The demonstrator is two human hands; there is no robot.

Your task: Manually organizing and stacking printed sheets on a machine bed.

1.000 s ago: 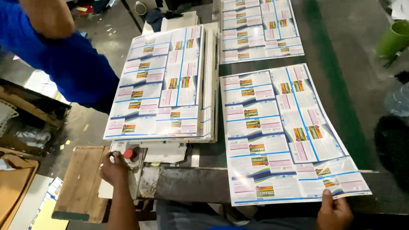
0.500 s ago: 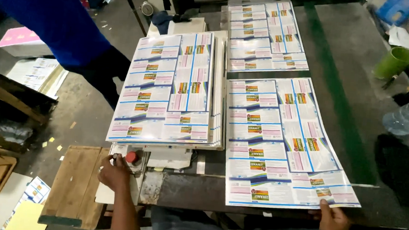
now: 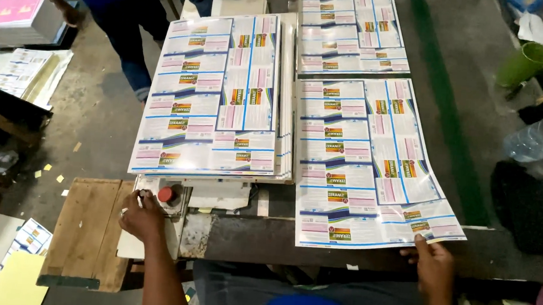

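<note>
A large printed sheet (image 3: pixel 371 158) of label panels lies on the dark metal table (image 3: pixel 466 152), its near edge hanging over the front. My right hand (image 3: pixel 433 264) pinches that sheet's near right corner. A stack of the same printed sheets (image 3: pixel 215 99) rests to the left on a raised platform. My left hand (image 3: pixel 142 215) rests on a small control box beside a red round button (image 3: pixel 166 194), fingers curled over the box edge. A further printed sheet (image 3: pixel 351 28) lies at the far end of the table.
A person in blue trousers (image 3: pixel 125 30) stands at the back left near a pink-topped paper pile (image 3: pixel 13 17). A wooden pallet (image 3: pixel 84 229) sits low at the left. A green cup (image 3: pixel 523 62) and a clear plastic bottle (image 3: pixel 536 134) stand at the right.
The sheet under my right hand has slid toward me and a little right. The person at the back left has stepped further away. My left hand stays at the button box.
</note>
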